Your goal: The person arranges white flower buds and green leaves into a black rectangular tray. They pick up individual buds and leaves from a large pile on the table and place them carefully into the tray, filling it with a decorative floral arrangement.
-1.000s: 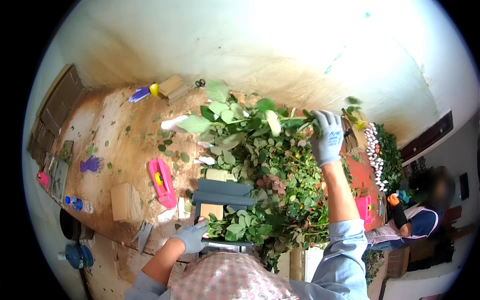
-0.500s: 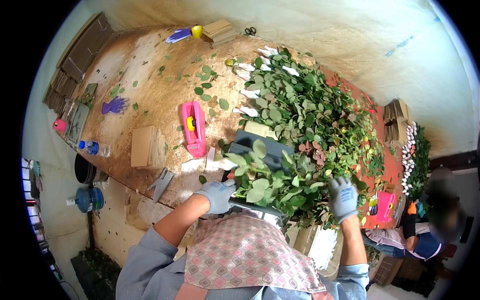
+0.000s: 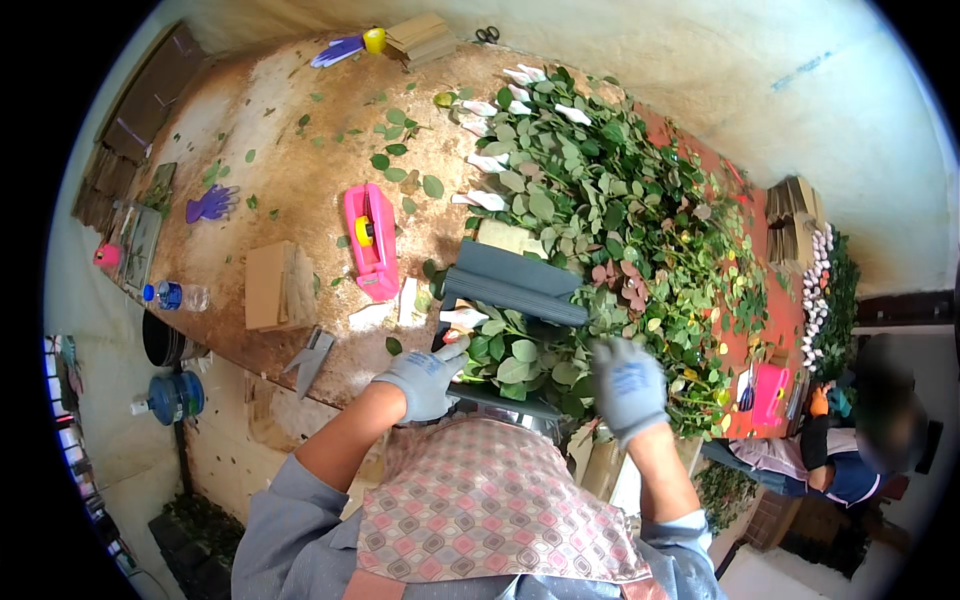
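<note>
My left hand [image 3: 425, 378], in a grey glove, grips the near end of a bunch of leafy green stems [image 3: 520, 362] at the table's front edge. My right hand [image 3: 628, 385], also gloved, closes on the right side of the same bunch. Just beyond the bunch lies a dark grey ribbed sheet [image 3: 510, 285]. Behind it a large pile of leafy stems with white-wrapped flower heads [image 3: 600, 190] covers the middle and right of the table. My patterned apron fills the lower view.
A pink tape dispenser [image 3: 370, 240], a small cardboard box [image 3: 272, 285] and a purple glove [image 3: 210, 203] lie left on the brown table [image 3: 290, 150]. Scissors [image 3: 487, 35] sit at the far edge. Water bottles [image 3: 175, 395] stand lower left. Another person [image 3: 860, 440] works at the right.
My right hand came back from a far reach over the pile to the bunch near my body. My left hand stayed at the front edge.
</note>
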### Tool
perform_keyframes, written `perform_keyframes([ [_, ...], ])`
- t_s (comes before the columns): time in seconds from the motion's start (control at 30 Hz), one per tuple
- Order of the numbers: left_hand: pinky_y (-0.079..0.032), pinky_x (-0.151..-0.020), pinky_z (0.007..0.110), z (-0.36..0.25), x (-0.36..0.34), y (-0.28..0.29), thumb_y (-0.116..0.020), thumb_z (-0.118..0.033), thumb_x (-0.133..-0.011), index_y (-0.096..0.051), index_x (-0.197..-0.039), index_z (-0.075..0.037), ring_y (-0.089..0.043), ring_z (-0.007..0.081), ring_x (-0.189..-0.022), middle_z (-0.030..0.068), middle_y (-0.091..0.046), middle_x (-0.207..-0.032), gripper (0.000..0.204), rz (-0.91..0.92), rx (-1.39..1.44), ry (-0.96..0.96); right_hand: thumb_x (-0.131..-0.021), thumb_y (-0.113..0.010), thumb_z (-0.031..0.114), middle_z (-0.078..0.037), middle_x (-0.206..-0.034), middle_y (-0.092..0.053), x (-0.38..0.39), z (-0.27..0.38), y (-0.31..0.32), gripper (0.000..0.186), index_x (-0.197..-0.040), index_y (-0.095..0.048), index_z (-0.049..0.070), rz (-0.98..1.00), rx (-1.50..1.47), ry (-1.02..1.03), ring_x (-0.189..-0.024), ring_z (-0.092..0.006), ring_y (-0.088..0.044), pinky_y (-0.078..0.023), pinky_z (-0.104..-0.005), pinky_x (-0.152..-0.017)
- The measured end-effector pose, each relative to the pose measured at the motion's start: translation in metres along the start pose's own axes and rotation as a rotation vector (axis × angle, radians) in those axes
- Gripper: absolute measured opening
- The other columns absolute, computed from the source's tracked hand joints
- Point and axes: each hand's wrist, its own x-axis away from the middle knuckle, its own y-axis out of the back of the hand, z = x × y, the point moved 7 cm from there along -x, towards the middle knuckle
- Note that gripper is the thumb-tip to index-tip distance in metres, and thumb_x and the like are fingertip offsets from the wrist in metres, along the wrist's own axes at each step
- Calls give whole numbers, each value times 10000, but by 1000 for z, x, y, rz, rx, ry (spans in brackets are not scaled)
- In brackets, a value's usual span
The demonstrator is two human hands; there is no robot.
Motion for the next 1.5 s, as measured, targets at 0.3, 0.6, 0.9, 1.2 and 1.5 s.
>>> perform_keyframes([
  [0.3, -471, -1069, 460, -4, 0, 11, -731, -400, -844, -468, -1505, -94, -592, 402, -1250, 166, -392, -1601, 774, -22, 19, -47, -959, -526, 169, -159, -1068, -677, -106, 125, -100, 315, -1243, -599, 52, -1, 103, 348, -852, -336, -715, -558, -462, -709],
  [0.6, -488, -985, 470, 42, -36, 52, -698, -335, -908, -664, -1286, -72, -656, 346, -1089, 180, -686, -1196, 462, -490, 134, -109, -948, -544, 123, -185, -1096, -683, -111, 106, -117, 302, -1240, -616, 105, 12, -315, 333, -980, -357, -695, -558, -484, -754],
  [0.9, -483, -805, 468, 67, -62, 45, -662, -213, -893, -682, -981, -105, -663, 317, -958, 108, -699, -997, 141, -461, -323, -181, -943, -534, 116, -164, -1005, -709, -118, 105, -114, 284, -1211, -614, 65, -47, -264, 312, -919, -348, -705, -555, -486, -749],
  [1.2, -477, -802, 466, 65, -9, 82, -641, -232, -909, -683, -1065, -122, -649, 301, -929, 99, -657, -995, 195, -442, -555, 219, -953, -535, 146, -166, -1047, -715, -113, 117, -117, 267, -1187, -632, 63, 54, -241, 331, -942, -340, -712, -566, -473, -714],
  [1.5, -508, -982, 466, 13, -17, 18, -541, -153, -935, -597, -1359, -63, -639, 377, -1141, 154, -525, -1491, 437, -126, 21, -264, -940, -557, 152, -177, -1029, -723, -109, 118, -107, 251, -1157, -646, 62, 10, -279, 319, -952, -342, -712, -566, -464, -756],
])
